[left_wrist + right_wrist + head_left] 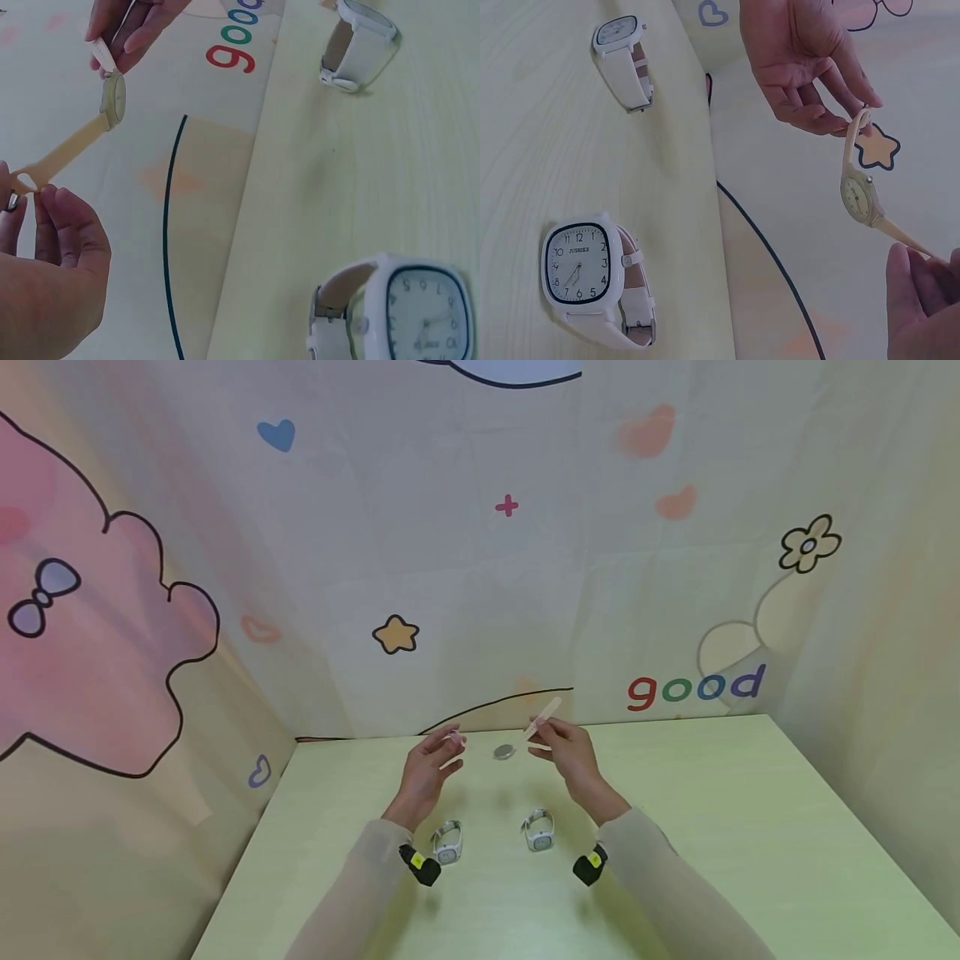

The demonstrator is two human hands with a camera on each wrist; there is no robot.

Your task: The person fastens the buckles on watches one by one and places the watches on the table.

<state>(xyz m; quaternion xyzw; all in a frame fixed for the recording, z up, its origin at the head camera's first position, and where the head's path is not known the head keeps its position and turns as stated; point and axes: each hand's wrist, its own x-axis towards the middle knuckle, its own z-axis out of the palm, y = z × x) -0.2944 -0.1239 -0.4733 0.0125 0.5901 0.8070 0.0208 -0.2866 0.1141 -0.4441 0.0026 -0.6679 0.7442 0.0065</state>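
Note:
A pale pink-beige wristwatch with a small round dial is stretched open in the air between both hands. My left hand pinches its buckle end with thumb and fingertips. The far end of the other strap is gripped between the thumb and fingers of my right hand. Between them hangs the watch's dial, above the table's back part. Nearer to me, two white watches stand on the table with straps closed into loops: one by the left wrist, another by the right.
The pale green-yellow table ends at a printed cloth backdrop behind the hands. Cloth also rises along the left and right sides. Each forearm wears a small black wrist camera, the left one beside the left white watch.

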